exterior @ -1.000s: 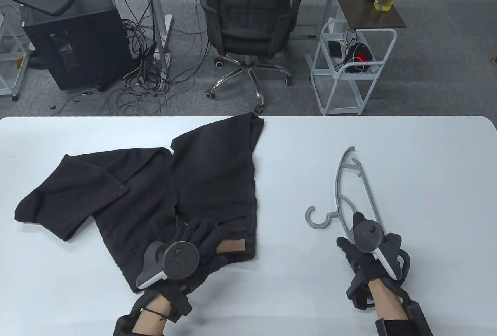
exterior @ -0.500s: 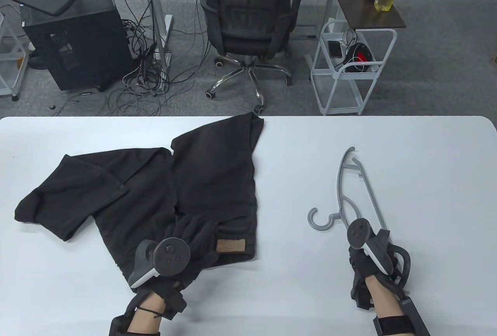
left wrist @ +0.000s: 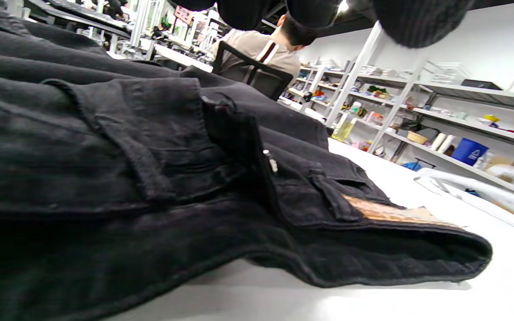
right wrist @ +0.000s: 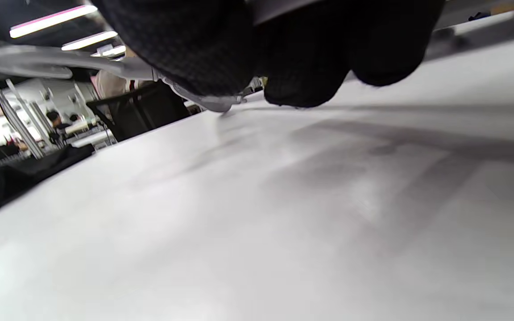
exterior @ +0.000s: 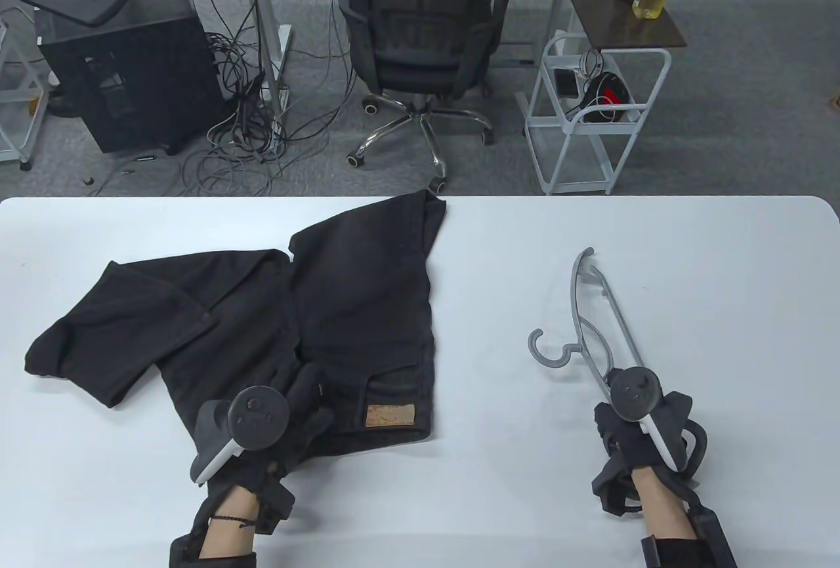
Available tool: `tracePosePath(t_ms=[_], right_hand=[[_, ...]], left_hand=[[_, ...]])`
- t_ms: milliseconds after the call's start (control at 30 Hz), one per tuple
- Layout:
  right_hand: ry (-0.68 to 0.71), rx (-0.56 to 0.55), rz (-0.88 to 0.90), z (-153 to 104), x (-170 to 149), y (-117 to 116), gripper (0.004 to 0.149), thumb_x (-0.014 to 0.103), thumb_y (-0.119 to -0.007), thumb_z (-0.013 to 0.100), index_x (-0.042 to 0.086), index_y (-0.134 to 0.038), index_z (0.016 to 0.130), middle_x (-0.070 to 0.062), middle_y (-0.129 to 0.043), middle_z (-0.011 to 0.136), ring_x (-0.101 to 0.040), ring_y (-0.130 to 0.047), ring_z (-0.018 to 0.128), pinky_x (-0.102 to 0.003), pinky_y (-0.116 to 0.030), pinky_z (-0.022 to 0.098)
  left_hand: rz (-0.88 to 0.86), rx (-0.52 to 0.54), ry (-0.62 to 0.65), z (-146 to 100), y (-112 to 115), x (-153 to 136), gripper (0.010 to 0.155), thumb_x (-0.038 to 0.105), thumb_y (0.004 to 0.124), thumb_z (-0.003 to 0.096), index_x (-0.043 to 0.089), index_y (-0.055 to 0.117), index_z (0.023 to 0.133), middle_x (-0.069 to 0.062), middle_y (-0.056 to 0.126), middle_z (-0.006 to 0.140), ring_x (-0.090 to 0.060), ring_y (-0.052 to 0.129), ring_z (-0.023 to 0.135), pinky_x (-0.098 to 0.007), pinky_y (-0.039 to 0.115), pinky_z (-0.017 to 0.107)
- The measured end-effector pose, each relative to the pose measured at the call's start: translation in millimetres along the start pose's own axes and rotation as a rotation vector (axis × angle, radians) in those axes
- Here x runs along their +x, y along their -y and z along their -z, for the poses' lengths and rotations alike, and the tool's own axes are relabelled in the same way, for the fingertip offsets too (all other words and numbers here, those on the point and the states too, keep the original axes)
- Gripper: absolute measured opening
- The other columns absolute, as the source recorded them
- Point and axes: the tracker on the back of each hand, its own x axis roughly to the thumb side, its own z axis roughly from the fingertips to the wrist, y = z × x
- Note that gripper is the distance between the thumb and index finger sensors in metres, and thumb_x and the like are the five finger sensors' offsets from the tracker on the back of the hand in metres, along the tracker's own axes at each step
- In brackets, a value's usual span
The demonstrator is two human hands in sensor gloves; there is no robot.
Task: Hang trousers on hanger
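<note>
- Down at the lower left of the table view, the left hand (exterior: 289, 417) lies on the waistband end of the black trousers (exterior: 275, 325), fingers (exterior: 303, 384) stretched out over the cloth.
- Whether those fingers pinch any fabric cannot be told; in the left wrist view the fingertips (left wrist: 417, 20) hang in at the top edge, apart from the cloth below.
- Across the left and centre of the white table (exterior: 722, 253) the trousers lie spread flat, one leg reaching to the far edge at mid-frame, the other folded out toward the left.
- On the waistband, just right of the left hand, sits a tan patch (exterior: 390, 415); the left wrist view shows it too, at centre right, above the rolled hem of the waistband.
- At the lower right of the table view, the right hand (exterior: 640, 437) grips the near end of the grey hanger (exterior: 594, 322).
- From there the hanger runs up the frame, its hook (exterior: 548, 348) curling to the left, its far tip toward mid-right.
- Seen from the right wrist view, the gloved fingers (right wrist: 194, 49) are wrapped around the grey bar at the top of the frame, with the hanger's arm sticking out to the upper left, just above the table.
- Well apart from the trousers, the hanger has bare table between them.
</note>
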Motion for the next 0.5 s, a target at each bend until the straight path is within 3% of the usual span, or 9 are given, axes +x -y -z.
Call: tracePosePath(t_ms=[300,500], right_hand=[[-0.022,-0.044,0.15,-4,-16,18,0.054,0.031,-0.086,0.045,0.024,-0.068,0.095,0.0,-0.086,0.075,-0.018,-0.096,0.057,-0.038,-0.083,0.049],[-0.032,-0.06,0.189,-4,-20,23,0.052,0.031,-0.085,0.045,0.025,-0.07,0.094,0.0,-0.086,0.075,-0.019,-0.096,0.056,-0.037,-0.083,0.048]], left_hand=[[0.04,-0.162,-0.147,4,5,-17,0.088,0.059,0.078,0.0462,0.024,0.034,0.114,-0.015,0.035,0.12,-0.047,0.036,0.109,-0.069,0.04,0.071],[0.107,-0.371,-0.397,6,16,-40,0.102,0.058,0.083,0.0447,0.013,0.023,0.113,-0.017,0.028,0.12,-0.049,0.034,0.108,-0.07,0.042,0.071]])
